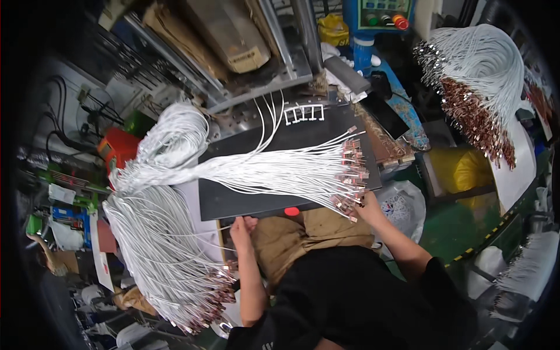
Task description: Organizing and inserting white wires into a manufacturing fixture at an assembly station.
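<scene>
A bundle of white cables (280, 166) lies fanned across a black board (233, 204). Small copper-coloured connectors (354, 169) cluster at its right end. My right hand (366, 209) is at the near side of these connectors, fingers curled; whatever sits between its fingertips is hidden. My left hand (242, 226) is closed at the board's front edge, and a thin white cable (213, 233) runs to it from the left. Beside it hangs a second thick cable bundle (154, 245), its connector ends toward me. A coiled part of the white cables (172, 137) rises at the back left.
A metal machine frame (262, 93) stands behind the board, near a white plastic moulded strip (304, 114). A blue control box (379, 17) with buttons is at the back. At right are a clear bag (402, 210), a yellow bag (461, 169) and another hanging cable bundle (484, 70).
</scene>
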`<action>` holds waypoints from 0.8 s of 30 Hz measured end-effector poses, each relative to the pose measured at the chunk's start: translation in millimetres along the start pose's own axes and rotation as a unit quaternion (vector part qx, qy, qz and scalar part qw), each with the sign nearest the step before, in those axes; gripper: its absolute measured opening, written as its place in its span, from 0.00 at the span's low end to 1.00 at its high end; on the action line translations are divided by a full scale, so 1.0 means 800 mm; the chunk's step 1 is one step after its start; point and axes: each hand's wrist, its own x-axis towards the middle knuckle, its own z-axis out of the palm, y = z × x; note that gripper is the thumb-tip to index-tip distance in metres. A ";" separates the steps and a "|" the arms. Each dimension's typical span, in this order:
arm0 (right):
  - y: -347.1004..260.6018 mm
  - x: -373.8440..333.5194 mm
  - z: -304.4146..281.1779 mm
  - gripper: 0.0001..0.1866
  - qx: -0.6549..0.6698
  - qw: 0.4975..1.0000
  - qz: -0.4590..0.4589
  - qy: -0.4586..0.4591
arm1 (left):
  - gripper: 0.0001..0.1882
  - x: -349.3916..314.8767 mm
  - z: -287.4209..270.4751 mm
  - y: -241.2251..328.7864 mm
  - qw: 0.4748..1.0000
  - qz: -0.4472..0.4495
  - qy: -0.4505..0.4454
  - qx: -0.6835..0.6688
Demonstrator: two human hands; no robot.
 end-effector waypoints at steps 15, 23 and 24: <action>-0.082 -0.010 -0.092 0.21 -0.132 0.966 0.129 -0.181 | 0.25 -0.072 0.082 0.024 0.998 0.049 -0.003 -0.048; -0.244 0.070 0.018 0.19 -0.275 0.892 -0.334 -0.133 | 0.12 -0.050 0.208 0.210 0.736 0.549 -0.195 0.346; -0.250 0.100 0.044 0.20 -0.403 0.826 -0.381 -0.102 | 0.14 -0.042 0.230 0.222 0.698 0.568 -0.209 0.382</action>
